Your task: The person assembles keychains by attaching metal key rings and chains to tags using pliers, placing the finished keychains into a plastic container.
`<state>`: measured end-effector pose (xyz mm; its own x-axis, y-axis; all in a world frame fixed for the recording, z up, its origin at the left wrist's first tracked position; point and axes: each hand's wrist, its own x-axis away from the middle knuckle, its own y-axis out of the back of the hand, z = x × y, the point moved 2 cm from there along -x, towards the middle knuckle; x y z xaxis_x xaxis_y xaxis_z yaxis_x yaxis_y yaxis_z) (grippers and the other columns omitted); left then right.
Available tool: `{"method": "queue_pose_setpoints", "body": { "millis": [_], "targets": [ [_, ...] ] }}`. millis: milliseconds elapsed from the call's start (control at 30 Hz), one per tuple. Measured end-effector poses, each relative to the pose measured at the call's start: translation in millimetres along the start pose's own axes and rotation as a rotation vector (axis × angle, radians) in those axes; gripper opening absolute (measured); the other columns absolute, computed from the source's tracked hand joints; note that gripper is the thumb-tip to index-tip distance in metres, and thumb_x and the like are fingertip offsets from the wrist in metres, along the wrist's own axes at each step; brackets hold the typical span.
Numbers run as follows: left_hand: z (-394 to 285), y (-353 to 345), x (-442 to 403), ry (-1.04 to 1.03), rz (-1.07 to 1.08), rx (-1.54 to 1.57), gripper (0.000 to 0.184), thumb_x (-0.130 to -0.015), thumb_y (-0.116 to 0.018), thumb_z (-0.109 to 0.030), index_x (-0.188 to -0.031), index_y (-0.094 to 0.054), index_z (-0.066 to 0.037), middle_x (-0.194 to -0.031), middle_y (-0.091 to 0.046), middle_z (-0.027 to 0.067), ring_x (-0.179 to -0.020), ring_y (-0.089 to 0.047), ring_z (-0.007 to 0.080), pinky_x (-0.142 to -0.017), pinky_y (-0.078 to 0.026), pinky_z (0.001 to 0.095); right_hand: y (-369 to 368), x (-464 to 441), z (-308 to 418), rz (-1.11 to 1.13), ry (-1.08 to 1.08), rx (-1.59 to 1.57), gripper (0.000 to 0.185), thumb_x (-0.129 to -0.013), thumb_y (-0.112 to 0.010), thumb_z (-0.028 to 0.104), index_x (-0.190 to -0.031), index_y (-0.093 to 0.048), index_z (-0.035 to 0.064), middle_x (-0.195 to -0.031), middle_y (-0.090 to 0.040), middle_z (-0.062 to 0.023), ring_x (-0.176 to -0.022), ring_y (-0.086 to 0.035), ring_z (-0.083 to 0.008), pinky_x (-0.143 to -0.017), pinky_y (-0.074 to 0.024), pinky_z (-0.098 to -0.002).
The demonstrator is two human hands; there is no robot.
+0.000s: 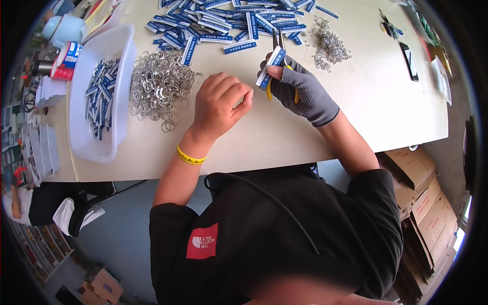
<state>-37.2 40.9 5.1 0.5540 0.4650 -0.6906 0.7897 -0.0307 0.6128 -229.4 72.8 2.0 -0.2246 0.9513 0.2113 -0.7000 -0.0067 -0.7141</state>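
My bare left hand [222,103], with a yellow wristband, is closed in a pinch over the table. A tiny shiny bit shows at its fingertips, too small to name. My right hand [301,90], in a grey dotted glove, is wrapped round yellow-handled pliers [269,92] whose jaws point away from me. The same hand holds a blue-and-white printed strip [271,67] between thumb and fingers. Left of my left hand lies a heap of silver split rings [157,86]. Small metal links [329,43] are piled beyond my right hand.
A loose pile of blue-and-white strips [223,23] covers the far table. At left stands a white plastic bin [123,76] holding more strips. A phone [409,61] and a dark tool [389,24] lie far right. Cardboard boxes [429,213] stand at right; another person [46,203] sits at left.
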Motion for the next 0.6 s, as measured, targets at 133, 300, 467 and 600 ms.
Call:
{"method": "queue_pose_setpoints", "body": {
  "millis": [133,300,467,600],
  "targets": [
    [0,1,2,0.055,0.035,-0.041,0.013,-0.076,-0.072,-0.007,-0.078,-0.060,-0.010,-0.074,-0.056,0.0026,-0.074,-0.057,0.0230,-0.068,-0.045,0.0363,4,1,-4,-0.036,-0.019,0.035,0.017,-0.094,-0.063,0.007,-0.110,-0.060,0.0025,-0.096,-0.066,-0.0063,-0.091,-0.066,-0.0171,-0.085,-0.0538,-0.0295],
    [0,1,3,0.052,0.026,-0.042,0.014,-0.075,-0.072,-0.006,-0.077,-0.059,-0.010,-0.073,-0.054,0.0026,-0.073,-0.056,0.0229,-0.068,-0.045,0.0362,-6,5,-5,-0.086,-0.003,0.057,0.024,-0.093,-0.065,0.006,-0.116,-0.058,0.0033,-0.099,-0.067,-0.0067,-0.093,-0.067,-0.0165,-0.085,-0.0543,-0.0286],
    [-1,0,0,-0.013,0.014,-0.020,0.017,-0.074,-0.072,-0.002,-0.082,-0.058,-0.007,-0.071,-0.053,0.0060,-0.069,-0.056,0.0256,-0.062,-0.042,0.0382,-3,4,-9,-0.037,0.020,0.119,0.027,-0.093,-0.066,0.006,-0.118,-0.057,0.0047,-0.102,-0.065,-0.0048,-0.096,-0.066,-0.0148,-0.087,-0.0540,-0.0284],
    [-3,1,-1,-0.047,0.004,-0.057,0.017,-0.073,-0.073,-0.002,-0.083,-0.059,-0.007,-0.072,-0.053,0.0062,-0.072,-0.057,0.0263,-0.064,-0.045,0.0389,-1,4,-12,-0.084,0.040,0.158,0.026,-0.093,-0.066,0.007,-0.117,-0.057,0.0048,-0.101,-0.064,-0.0041,-0.096,-0.066,-0.0140,-0.086,-0.0538,-0.0280]
  ]
}}
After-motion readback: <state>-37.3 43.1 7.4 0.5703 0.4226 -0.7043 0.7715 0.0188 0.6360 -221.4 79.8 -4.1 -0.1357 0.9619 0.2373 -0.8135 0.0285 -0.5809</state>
